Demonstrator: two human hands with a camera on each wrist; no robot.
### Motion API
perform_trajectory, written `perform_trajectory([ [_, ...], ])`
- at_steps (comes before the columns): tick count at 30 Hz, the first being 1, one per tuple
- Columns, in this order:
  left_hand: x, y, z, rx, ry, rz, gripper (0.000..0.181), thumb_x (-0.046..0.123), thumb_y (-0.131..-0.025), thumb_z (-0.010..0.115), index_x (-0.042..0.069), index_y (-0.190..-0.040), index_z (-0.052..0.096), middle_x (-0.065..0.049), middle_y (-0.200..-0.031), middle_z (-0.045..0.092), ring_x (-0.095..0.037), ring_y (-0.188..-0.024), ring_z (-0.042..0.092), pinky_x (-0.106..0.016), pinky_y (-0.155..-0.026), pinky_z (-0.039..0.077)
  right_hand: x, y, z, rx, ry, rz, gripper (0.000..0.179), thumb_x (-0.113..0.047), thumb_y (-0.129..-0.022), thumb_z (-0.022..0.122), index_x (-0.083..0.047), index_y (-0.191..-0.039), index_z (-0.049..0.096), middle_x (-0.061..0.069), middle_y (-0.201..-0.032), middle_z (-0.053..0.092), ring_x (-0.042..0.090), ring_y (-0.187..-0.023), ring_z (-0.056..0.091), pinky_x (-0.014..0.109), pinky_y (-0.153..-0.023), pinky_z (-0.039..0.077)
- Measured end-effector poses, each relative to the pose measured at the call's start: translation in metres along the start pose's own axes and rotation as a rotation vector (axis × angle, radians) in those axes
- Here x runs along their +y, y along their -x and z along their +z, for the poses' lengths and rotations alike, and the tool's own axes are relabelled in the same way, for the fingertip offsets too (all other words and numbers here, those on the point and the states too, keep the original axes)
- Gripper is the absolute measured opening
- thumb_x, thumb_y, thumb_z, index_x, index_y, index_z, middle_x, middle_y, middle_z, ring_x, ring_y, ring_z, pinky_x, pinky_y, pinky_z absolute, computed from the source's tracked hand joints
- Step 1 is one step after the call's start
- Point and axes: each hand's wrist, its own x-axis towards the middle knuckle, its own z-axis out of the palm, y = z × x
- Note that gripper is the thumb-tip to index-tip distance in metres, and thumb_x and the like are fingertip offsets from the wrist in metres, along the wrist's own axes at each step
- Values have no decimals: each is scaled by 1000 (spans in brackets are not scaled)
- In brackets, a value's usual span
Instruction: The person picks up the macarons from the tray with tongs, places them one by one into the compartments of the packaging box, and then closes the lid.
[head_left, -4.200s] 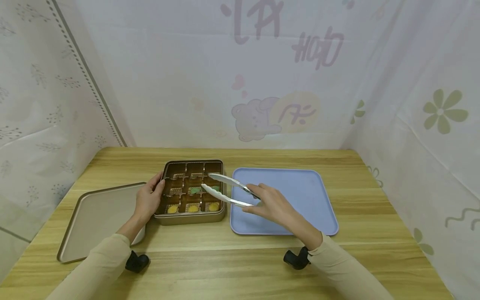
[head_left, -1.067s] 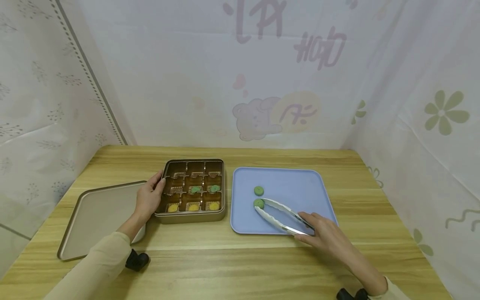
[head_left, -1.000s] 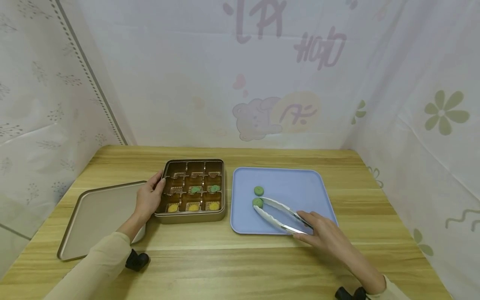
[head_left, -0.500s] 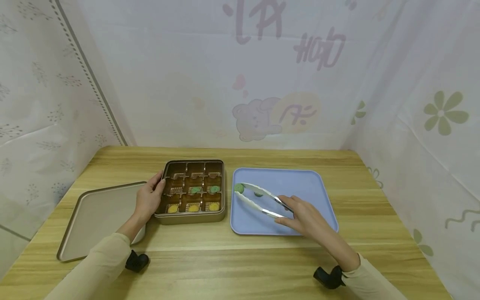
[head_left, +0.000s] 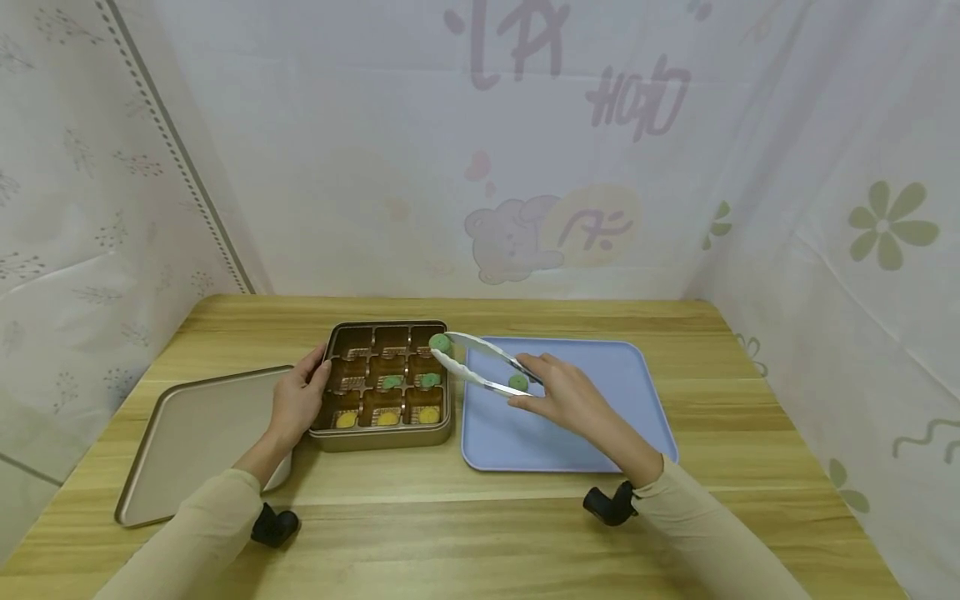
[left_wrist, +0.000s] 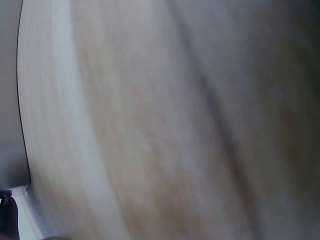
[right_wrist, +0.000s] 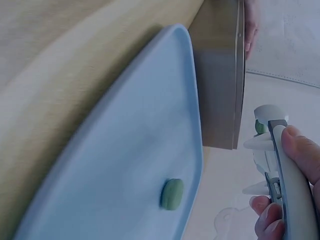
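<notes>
My left hand [head_left: 297, 396] holds the left side of a gold tin box [head_left: 382, 438], thumb at its rim. The box has a brown divided insert [head_left: 372, 354]. Yellow round cakes [head_left: 387, 418] lie in its front row, and two green ones [head_left: 430, 380] sit in the middle row, centre and right. In my right hand [head_left: 566, 400] are metal tongs [head_left: 491, 350] with whitish scalloped tips. Their tips pinch another green cake [head_left: 439, 342] over the box's back right compartment. One more green cake [right_wrist: 172, 194] lies on the blue tray [head_left: 570, 450].
The gold lid [head_left: 202, 442] lies on the wooden table [head_left: 420, 533] at the left, partly under my left forearm. The blue tray stands just right of the box. Printed curtains [head_left: 360, 167] hang behind the table and along both sides.
The tongs have picked up a green cake from the tray, and my right hand has carried it left and away from me to the box. My left hand stays at the box.
</notes>
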Motion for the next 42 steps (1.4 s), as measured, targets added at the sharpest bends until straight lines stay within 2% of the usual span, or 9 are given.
perform_trajectory([
  [6,1,0,0,0,-4,2,51,29,-103,38,4,-146,32,-21,-148,33,-42,-136,30,-55,-108,30,-4,-15,2,8,14,-20,60,-38,-79,75,-5,-126,58,13,-95,65,18,-73,57,31,-58,48],
  [15,3,0,-1,-1,0,-7,52,31,-102,38,4,-147,32,-20,-149,31,-40,-137,28,-53,-110,29,-9,-35,6,-14,30,12,56,-38,-80,74,-8,-125,59,12,-95,66,21,-79,62,34,-61,50],
  [20,3,0,-1,-3,3,-9,52,31,-102,38,5,-147,32,-20,-149,31,-40,-137,28,-53,-110,29,-11,-43,9,-22,45,-3,57,-38,-80,74,-7,-125,59,11,-94,67,20,-78,62,33,-61,51],
  [28,3,-1,0,3,7,-11,52,31,-102,38,5,-146,33,-19,-149,32,-40,-137,29,-52,-110,29,-13,-48,11,-45,77,-17,54,-38,-80,75,-4,-120,61,12,-91,67,18,-73,61,31,-57,49],
  [42,4,0,0,-4,1,-2,52,31,-103,37,3,-147,32,-21,-148,32,-40,-136,30,-53,-108,30,-17,-52,7,-79,50,-1,51,-34,-79,76,-2,-117,61,12,-82,65,16,-63,54,26,-49,42],
])
